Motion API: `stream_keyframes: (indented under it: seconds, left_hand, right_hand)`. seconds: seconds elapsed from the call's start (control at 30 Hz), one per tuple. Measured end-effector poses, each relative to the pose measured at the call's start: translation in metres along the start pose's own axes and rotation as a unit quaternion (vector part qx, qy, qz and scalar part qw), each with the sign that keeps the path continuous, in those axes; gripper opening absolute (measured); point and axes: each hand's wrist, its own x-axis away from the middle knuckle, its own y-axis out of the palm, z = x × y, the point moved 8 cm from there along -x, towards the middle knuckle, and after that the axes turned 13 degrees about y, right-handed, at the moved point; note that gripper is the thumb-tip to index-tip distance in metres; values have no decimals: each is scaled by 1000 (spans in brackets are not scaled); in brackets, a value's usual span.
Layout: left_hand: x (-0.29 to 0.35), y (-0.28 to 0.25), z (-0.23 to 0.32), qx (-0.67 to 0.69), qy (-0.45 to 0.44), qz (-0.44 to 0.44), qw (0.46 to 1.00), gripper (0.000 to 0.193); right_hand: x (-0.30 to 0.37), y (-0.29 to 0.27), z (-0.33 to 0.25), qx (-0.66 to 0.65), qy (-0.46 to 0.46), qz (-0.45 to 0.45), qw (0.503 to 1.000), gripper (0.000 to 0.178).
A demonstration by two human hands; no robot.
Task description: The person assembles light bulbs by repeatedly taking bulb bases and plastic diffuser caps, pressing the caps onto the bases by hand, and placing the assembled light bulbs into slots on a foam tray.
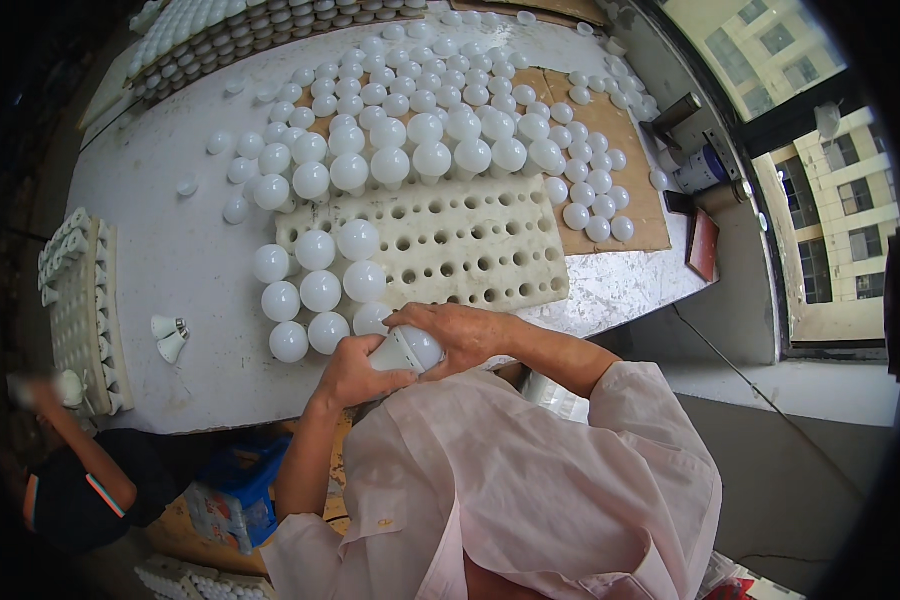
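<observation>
Close in front of my chest, a white light bulb (pixel 400 352) lies tilted between my two hands. My left hand (pixel 350 373) is closed around its tapered housing. On the round cover end, my right hand (pixel 462 334) has its fingers curled over the bulb. Just beyond stands a cream foam tray (pixel 558 262) with rows of holes. Finished-looking round bulbs (pixel 320 291) fill its near left corner, and another row (pixel 431 160) lines its far edge. The bulb's lower end is hidden by my left hand.
Many loose white globes (pixel 400 85) spread over the table and a cardboard sheet (pixel 642 222). Two small bulb housings (pixel 171 345) lie at left, near another loaded tray (pixel 78 330). A co-worker's arm (pixel 95 455) is at far left. A red-brown box (pixel 703 245) sits by the window.
</observation>
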Motion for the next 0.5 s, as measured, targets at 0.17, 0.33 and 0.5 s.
stream_keyframes:
  seconds: [0.17, 0.33, 0.5]
  left_hand:
    - [0, 0, 14, -21, 58, 13, 998, 52]
    - [5, 5, 34, -41, 100, 16, 994, 57]
    - [7, 9, 54, -62, 87, 6, 994, 53]
  right_hand:
    - [7, 0, -20, -55, -164, 110, 979, 77]
    - [19, -5, -34, -91, -206, 177, 958, 57]
    - [22, -5, -34, -117, -242, 176, 947, 49]
